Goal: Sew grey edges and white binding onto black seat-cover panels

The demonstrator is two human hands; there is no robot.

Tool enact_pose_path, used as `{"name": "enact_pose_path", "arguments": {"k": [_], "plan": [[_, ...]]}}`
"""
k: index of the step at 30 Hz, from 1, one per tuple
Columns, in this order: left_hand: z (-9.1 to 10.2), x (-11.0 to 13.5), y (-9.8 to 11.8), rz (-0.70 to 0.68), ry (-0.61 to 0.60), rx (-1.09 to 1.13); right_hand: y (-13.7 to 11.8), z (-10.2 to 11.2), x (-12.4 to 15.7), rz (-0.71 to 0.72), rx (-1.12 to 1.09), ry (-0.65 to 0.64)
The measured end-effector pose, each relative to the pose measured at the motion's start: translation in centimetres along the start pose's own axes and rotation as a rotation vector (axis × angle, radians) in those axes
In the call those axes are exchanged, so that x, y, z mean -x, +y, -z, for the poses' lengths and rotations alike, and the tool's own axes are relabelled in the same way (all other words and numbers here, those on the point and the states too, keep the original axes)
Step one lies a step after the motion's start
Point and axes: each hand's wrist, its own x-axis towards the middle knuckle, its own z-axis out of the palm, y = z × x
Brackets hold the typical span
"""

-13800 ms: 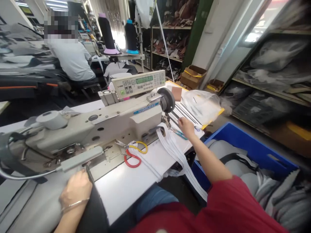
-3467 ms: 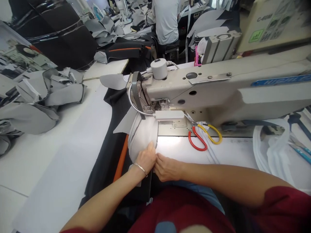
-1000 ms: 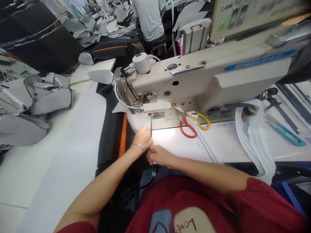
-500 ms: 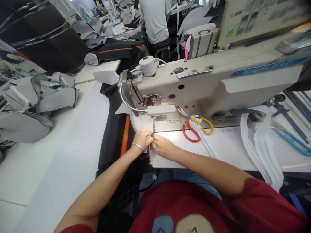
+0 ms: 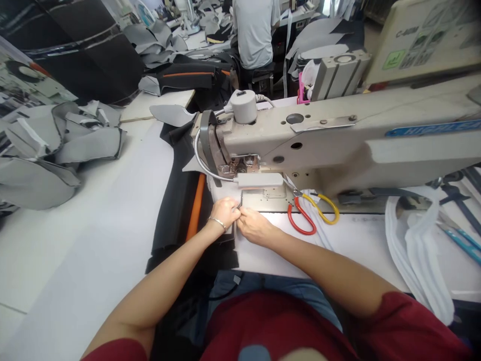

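Observation:
At the front edge of the sewing machine (image 5: 274, 135), my left hand (image 5: 224, 212) is closed on a light fabric piece (image 5: 224, 191) with a dark edge. My right hand (image 5: 253, 225) pinches the same edge, its fingertips touching those of my left. The fabric runs from my fingers toward the needle area, which is partly hidden behind a white lamp bar (image 5: 260, 180). Scissors (image 5: 306, 205) with one red and one yellow handle lie on the machine bed to the right of my hands.
Black material with an orange strip (image 5: 196, 208) hangs left of the machine. Grey cut pieces (image 5: 37, 175) lie piled on the left table (image 5: 93, 225). White tape (image 5: 417, 240) and a blue-handled tool (image 5: 460, 238) are at the right. A person (image 5: 254, 32) sits farther back.
The camera view has shifted, so the machine and scissors appear further right and slightly lower. Both hands stay together at the fabric edge, with only slight finger movement.

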Motion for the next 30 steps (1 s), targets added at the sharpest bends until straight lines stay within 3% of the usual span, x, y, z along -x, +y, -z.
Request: {"name": "enact_pose_path", "arguments": {"k": [6,16,23,25,30], "plan": [[0.2,-2.2,-0.8,-0.022,-0.004,0.002,1.4,-0.7,-0.6,-0.124,-0.116,0.054],[0.4,-4.6,-0.1,0.120,0.059,-0.100,2.7,-2.0,-1.6,-0.265,-0.188,0.203],[2.4,-3.3,0.9,-0.026,-0.154,-0.273,-0.7,-0.1,-1.1,-0.618,-0.077,0.224],[2.3,-3.0,0.6,-0.059,-0.137,-0.297,-1.6,0.1,-0.8,-0.550,-0.062,0.253],[0.6,-2.0,0.2,-0.017,-0.064,-0.278,-1.9,-0.8,-0.3,-0.154,-0.136,0.289]]}}
